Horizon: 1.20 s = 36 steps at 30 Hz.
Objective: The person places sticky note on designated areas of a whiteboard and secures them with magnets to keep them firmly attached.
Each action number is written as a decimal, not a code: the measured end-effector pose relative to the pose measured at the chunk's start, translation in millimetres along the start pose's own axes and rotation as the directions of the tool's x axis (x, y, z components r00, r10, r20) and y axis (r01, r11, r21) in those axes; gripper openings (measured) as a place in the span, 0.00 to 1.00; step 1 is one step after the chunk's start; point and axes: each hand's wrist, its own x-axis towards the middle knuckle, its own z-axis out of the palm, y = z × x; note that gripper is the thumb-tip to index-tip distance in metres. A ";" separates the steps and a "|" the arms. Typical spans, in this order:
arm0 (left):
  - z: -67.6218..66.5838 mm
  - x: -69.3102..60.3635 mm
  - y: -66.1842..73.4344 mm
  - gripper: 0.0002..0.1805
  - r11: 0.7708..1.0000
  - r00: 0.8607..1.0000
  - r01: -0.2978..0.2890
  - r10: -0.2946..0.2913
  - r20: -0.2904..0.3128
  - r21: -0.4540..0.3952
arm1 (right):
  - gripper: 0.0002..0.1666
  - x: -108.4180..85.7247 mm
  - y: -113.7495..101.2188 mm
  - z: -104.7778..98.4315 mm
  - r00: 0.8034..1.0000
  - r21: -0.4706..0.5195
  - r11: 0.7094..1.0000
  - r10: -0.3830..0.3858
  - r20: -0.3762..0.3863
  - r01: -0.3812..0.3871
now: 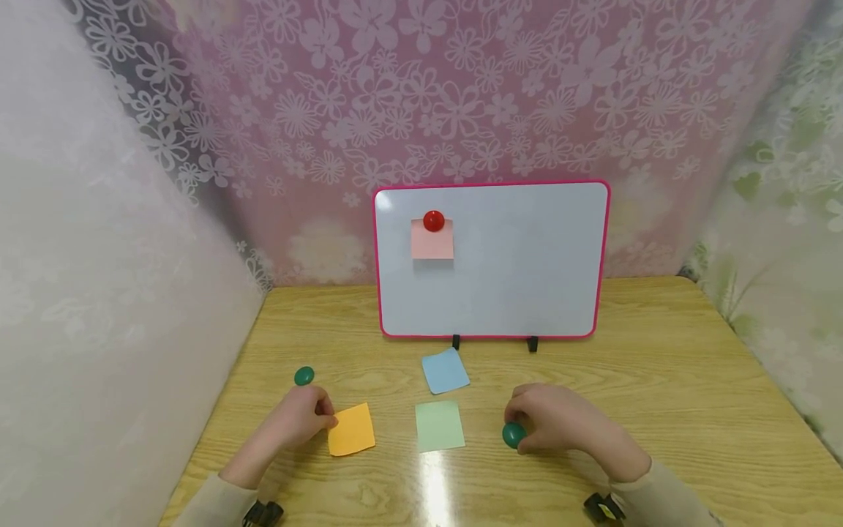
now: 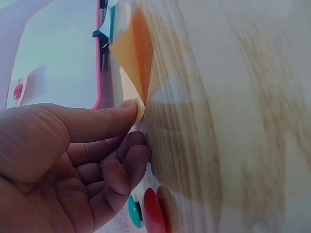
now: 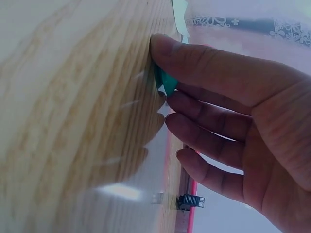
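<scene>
My left hand (image 1: 298,419) pinches the left edge of an orange sticky note (image 1: 353,430) between thumb and finger. In the left wrist view the note (image 2: 134,51) stands bent up off the wood. Just beyond that hand lies a green round magnet (image 1: 304,375); the left wrist view also shows a red magnet (image 2: 153,209), which the hand hides from the head view. On the right side, my right hand (image 1: 555,419) holds another green magnet (image 1: 514,435) at the tabletop, thumb and fingertips around it.
Between the hands lie a pale green sticky note (image 1: 440,426) and a blue one (image 1: 446,371). Behind them a pink-framed whiteboard (image 1: 527,256) stands on black feet (image 1: 533,344). A red magnet (image 1: 433,220) pins a pink note (image 1: 432,245) to it.
</scene>
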 end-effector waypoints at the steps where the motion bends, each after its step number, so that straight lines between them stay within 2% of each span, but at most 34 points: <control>1: 0.0 0.0 -0.5 0.10 1.000 1.000 0.000 0.000 -0.001 -0.007 | 0.17 0.0 -0.2 -0.1 1.000 -0.002 1.000 0.000 0.000 0.000; 11: -2.0 1.8 3.5 0.09 0.999 0.999 0.025 -0.026 -0.019 -0.025 | 0.16 0.3 1.4 -1.7 0.999 -0.033 0.999 -0.037 -0.016 0.036; 22: -4.7 1.3 6.5 0.08 0.999 0.999 -0.024 0.022 -0.045 -0.045 | 0.14 0.1 3.9 -4.4 0.999 -0.029 0.999 -0.041 -0.011 0.041; 28: -4.9 3.1 6.4 0.07 0.998 0.999 -0.017 0.015 -0.047 -0.056 | 0.14 -1.0 6.7 -3.8 1.000 -0.011 1.000 -0.018 -0.009 0.018; 36: -3.2 8.1 5.1 0.05 0.994 0.998 -0.037 0.032 -0.050 -0.100 | 0.15 -3.2 8.6 -2.0 1.000 0.016 1.000 -0.006 -0.027 0.007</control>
